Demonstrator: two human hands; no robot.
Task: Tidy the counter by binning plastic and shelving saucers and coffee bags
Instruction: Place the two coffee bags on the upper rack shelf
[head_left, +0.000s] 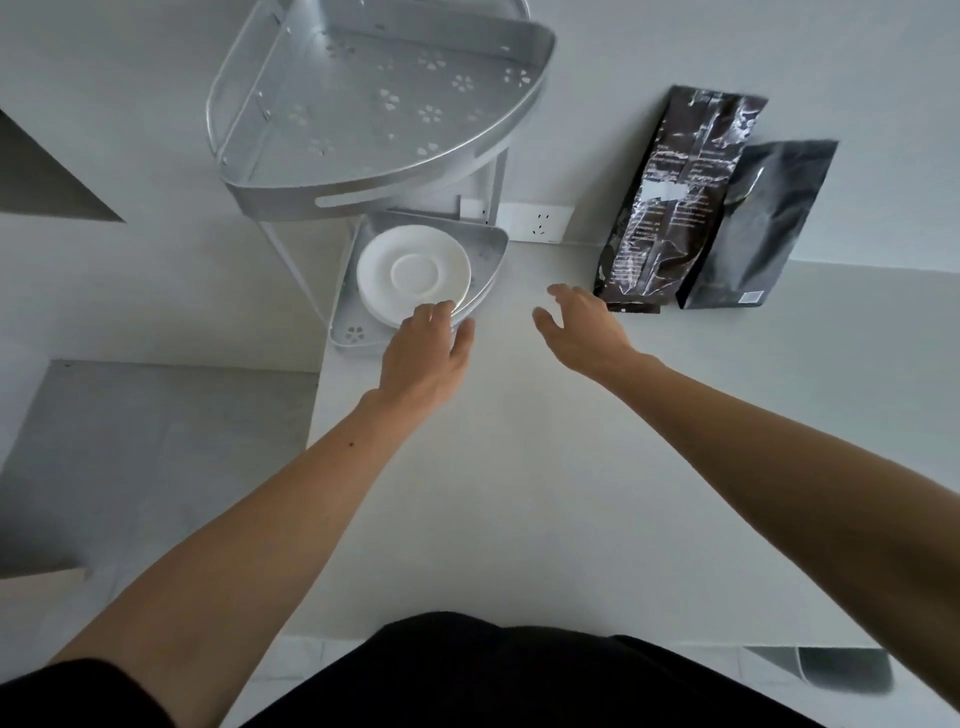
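Saucers (413, 270) stacked on rack's (363, 156) lower tier; left hand (423, 358) clamps their near rim. Right hand (582, 327) spread, empty, near two bags (675, 208) leaning on wall. Risk: stack overhangs the tier edge; a nudge could tip it onto the table (519, 467).

pale worktop (519, 467), matte, seen from above. at its far left corner a silver two-tier corner shelf (363, 171) is stood. a stack of white saucers (413, 267) is held on the lower tier (358, 332); the perforated upper tier (384, 98) is bare. two dark coffee bags (675, 197) are stood on the worktop, leaned against the back wall, touching side by side.
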